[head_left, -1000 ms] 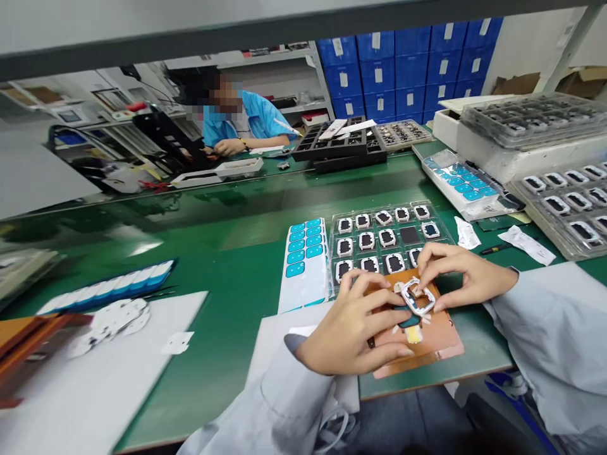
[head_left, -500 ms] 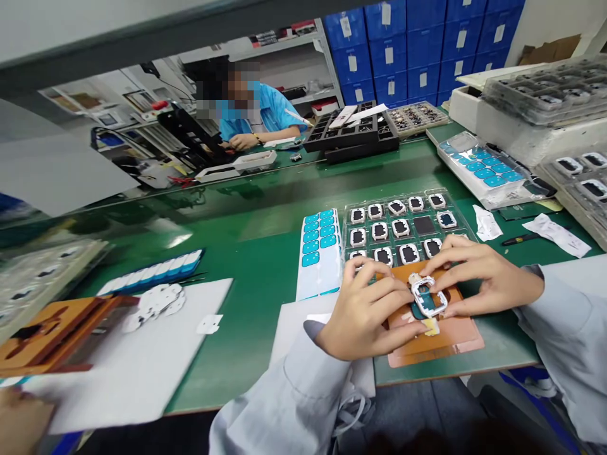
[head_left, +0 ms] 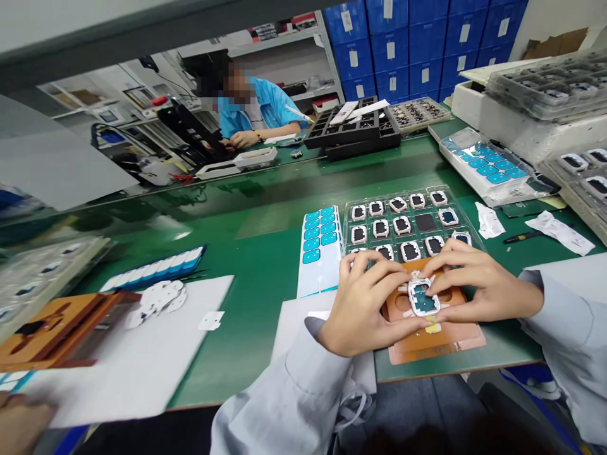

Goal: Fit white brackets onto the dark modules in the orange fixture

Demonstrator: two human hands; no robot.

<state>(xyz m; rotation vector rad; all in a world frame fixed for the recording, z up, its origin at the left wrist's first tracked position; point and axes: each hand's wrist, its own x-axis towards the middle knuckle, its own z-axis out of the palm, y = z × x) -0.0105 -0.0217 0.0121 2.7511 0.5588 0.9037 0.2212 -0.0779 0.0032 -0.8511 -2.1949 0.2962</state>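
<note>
A small white square frame [head_left: 413, 304] with rounded corners, a dark green piece showing inside it, lies on an orange fixture board [head_left: 403, 354]. From the left, my left hand [head_left: 367, 303] holds its edge, thumb low and fingers at the upper side. My right hand [head_left: 481, 284] grips the opposite edge, with fingertips at the top and the thumb near the lower corner. A yellow tab [head_left: 433, 328] pokes out just below the frame. Behind my hands stands a clear tray [head_left: 390, 227] holding rows of similar frames with dark centres.
A sheet of blue stickers [head_left: 320, 268] lies left of the tray. Bagged blue stickers [head_left: 493, 167], crumpled white paper [head_left: 489, 221] and stacked trays [head_left: 554, 95] are at the right. At far left, another person's hand [head_left: 23, 417] is near an orange fixture [head_left: 52, 328]. A co-worker [head_left: 265, 107] sits opposite.
The white frame has gone from tilted to lying flatter on the orange fixture, turned squarer to it. Both hands have stayed around it with slight finger shifts.
</note>
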